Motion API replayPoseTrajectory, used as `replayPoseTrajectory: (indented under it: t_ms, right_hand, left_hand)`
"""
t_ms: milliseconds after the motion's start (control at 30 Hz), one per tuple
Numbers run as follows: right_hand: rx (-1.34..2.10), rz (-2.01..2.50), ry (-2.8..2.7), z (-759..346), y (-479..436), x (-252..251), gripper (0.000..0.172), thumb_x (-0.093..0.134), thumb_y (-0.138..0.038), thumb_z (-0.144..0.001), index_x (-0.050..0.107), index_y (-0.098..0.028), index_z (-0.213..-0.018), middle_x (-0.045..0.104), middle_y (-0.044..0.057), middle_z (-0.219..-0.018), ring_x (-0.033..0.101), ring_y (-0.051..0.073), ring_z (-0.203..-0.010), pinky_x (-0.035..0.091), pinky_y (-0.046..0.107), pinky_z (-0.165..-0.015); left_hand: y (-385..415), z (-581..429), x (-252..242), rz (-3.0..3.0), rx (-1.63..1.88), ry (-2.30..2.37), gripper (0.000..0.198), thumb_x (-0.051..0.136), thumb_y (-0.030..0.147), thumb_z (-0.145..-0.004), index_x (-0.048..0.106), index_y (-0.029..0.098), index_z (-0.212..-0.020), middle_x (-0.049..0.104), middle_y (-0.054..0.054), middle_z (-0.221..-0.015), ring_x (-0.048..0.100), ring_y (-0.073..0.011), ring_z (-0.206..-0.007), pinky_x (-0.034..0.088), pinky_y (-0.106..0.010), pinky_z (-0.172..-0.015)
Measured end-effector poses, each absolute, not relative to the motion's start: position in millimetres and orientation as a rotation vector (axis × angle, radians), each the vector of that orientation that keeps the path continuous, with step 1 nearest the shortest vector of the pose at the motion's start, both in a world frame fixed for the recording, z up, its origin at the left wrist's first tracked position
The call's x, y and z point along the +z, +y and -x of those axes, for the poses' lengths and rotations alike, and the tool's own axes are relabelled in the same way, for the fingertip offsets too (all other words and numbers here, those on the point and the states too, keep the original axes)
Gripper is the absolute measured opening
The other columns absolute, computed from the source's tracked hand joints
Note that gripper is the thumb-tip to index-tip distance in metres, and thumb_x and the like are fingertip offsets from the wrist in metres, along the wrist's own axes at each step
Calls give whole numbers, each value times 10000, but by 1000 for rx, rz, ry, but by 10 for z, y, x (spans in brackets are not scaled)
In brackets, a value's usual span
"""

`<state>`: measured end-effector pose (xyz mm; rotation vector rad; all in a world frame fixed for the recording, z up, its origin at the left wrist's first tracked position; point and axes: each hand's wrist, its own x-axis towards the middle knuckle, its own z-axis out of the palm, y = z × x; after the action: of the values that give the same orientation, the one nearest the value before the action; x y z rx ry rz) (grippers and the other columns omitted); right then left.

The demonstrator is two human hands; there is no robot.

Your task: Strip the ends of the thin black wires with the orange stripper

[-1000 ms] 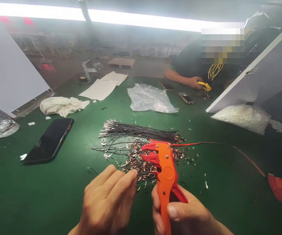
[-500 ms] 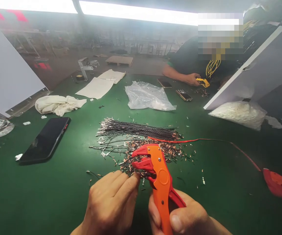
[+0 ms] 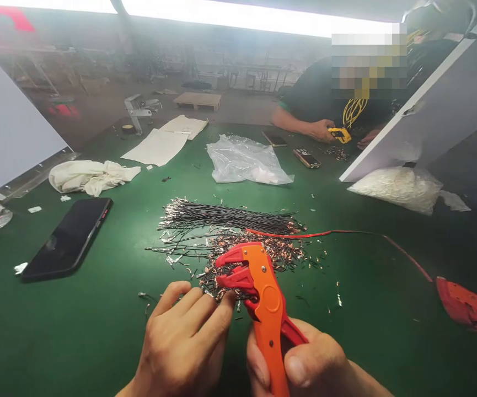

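Note:
My right hand (image 3: 315, 361) is closed around the handles of an orange and red wire stripper (image 3: 269, 300), held upright with its jaws toward the left. My left hand (image 3: 184, 336) is beside it, fingers bent and the index fingertip at the tool's side, below the jaws. Whatever that hand pinches is hidden behind its fingers. Just beyond the tool lies a heap of short black wire scraps (image 3: 288, 253) with copper ends. Behind the heap, a bundle of black wires (image 3: 230, 215) with metal terminals at the left ends rests on the green table (image 3: 76, 331).
At left are a black phone (image 3: 67, 237) and white cloth gloves (image 3: 91, 175). A clear plastic bag (image 3: 248, 160) and paper (image 3: 151, 148) lie farther back. A red strip (image 3: 337, 232) leads toward a red object (image 3: 467, 306) at right. Across the table, a person's hand (image 3: 321, 130) holds a yellow tool (image 3: 341, 134).
The whole view has shifted slightly left. My left hand's outer fingers have lifted and spread a little, while its index finger stays by the wire stripper. My right hand keeps its grip.

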<state>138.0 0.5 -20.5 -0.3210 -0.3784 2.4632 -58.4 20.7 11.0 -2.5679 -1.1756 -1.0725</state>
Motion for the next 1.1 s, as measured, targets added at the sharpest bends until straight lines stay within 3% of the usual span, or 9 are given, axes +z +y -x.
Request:
replayPoseTrajectory:
  t_ms: [167,267,400,567,833,1100]
  right_hand:
    - [2503,317,-357,-1407,23,-140,330,692,-213,-603,724,1,-851,703,110,-687,619,113,-569,444,187,-548]
    - [2530,366,-389,-1386,32,-83,349,668,-97,-537,718,-34,-877,732,104,-740,623,116,-593,448,193,-575]
    - [2492,284,-358,-1315,4,-70,516,575,-33,-476,679,-92,-978,758,99,-809,683,165,-719,481,252,-691]
    - [2464,234,-338,-1295,-42,-113,552,547,-58,-468,646,-97,-1010,740,95,-884,687,185,-792,496,332,-807]
    - [2499,271,-372,-1353,52,-25,477,563,-71,-477,667,-68,-943,668,68,-682,568,112,-595,407,187,-561]
    - [2482,348,-357,-1399,25,-56,310,694,-184,-630,672,-40,-905,658,83,-669,643,139,-642,452,198,-594]
  left_hand:
    - [215,579,89,2581,-1100,-1192,189,546,26,-891,634,116,-1032,498,35,-583,364,-129,-556,308,-294,-604]
    - [195,570,88,2635,-1149,-1269,203,533,17,-891,618,136,-1033,478,30,-596,360,-131,-548,261,-288,-542]
    - [145,540,94,2657,-1213,-1343,235,505,5,-893,607,144,-1052,506,14,-629,397,-133,-566,280,-286,-548]
    - [128,523,91,2657,-1255,-1381,258,515,-17,-871,605,136,-1057,517,10,-634,387,-133,-571,278,-288,-554]
    - [131,550,70,2635,-1257,-1377,250,533,-19,-867,615,134,-1046,501,20,-619,385,-127,-569,274,-286,-542]
    - [176,535,110,2638,-1238,-1285,226,533,-18,-858,617,127,-1009,460,27,-596,357,-128,-552,263,-285,-525]
